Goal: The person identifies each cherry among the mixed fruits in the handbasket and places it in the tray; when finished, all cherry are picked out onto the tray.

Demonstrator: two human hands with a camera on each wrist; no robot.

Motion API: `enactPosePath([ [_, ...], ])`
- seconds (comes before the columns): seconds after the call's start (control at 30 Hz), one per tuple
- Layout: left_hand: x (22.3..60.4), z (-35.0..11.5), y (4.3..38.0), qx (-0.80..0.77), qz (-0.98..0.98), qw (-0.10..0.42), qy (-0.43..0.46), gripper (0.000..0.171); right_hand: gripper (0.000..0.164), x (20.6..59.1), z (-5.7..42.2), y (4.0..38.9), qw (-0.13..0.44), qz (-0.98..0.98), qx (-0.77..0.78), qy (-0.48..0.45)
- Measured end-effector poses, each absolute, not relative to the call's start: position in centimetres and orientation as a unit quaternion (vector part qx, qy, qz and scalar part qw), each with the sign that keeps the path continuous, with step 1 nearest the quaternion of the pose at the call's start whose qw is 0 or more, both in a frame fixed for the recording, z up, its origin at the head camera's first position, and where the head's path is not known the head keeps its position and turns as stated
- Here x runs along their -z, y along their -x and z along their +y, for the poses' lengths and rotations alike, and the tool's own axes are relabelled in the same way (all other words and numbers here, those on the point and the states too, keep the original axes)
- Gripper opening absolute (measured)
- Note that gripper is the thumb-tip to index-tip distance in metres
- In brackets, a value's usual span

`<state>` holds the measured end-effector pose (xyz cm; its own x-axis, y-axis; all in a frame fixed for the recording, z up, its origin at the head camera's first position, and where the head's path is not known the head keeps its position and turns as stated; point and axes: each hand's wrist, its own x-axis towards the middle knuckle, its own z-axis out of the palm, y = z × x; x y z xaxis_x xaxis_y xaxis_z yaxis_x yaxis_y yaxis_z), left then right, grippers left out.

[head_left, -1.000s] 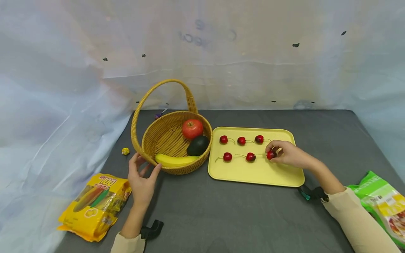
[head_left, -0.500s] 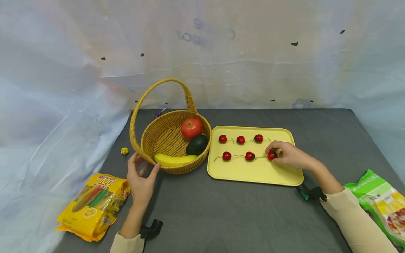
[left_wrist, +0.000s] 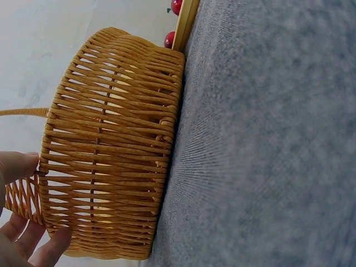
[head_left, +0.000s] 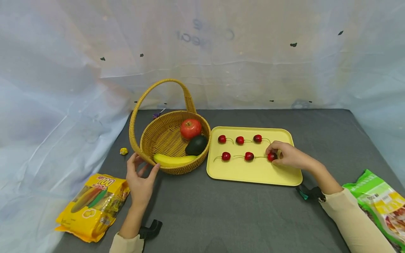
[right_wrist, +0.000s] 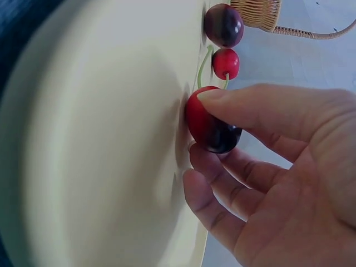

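A round wicker basket [head_left: 177, 170] with a tall handle holds a pomegranate [head_left: 191, 129], a dark green avocado [head_left: 196, 145] and a yellow banana [head_left: 174, 160]. My left hand [head_left: 140, 182] grips the basket's near left rim at the foot of the handle, thumb on one side and fingers on the other. To the right, my right hand [head_left: 289, 155] pinches a dark red cherry [right_wrist: 210, 119] between thumb and fingers, at the right end of the front row on the yellow tray [head_left: 253, 177]. In the right wrist view the cherry sits right at the tray surface, its stem pointing away from the palm.
Several other cherries [head_left: 249, 156] lie in two rows on the tray. A yellow snack bag [head_left: 93, 207] is at the left, and a green bag [head_left: 379, 207] at the right. Behind the basket lies a lollipop [head_left: 157, 115]; a small yellow wrapped piece [head_left: 123, 151] is left of it.
The pinched cherry has shifted slightly right relative to its neighbour, and its stem now angles more toward the near side. The left hand keeps its hold on the basket.
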<state>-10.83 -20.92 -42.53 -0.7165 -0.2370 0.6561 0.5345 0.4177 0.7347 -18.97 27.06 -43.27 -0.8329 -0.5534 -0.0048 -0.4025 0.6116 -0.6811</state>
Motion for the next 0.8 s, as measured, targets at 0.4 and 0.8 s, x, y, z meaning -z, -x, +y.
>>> enactPosePath([
  [0.4, 42.5, -20.8, 10.9, 0.536, -0.756, 0.362, 0.099, 0.064, 0.031, 43.1, 27.2, 18.7, 0.107, 0.893, 0.347, 0.267],
  [0.8, 41.5, -19.4, 10.4, 0.526, -0.738, 0.415, 0.072, 0.073, 0.056, 42.0, 27.3, 17.5, 0.078, 0.897, 0.354, 0.254],
])
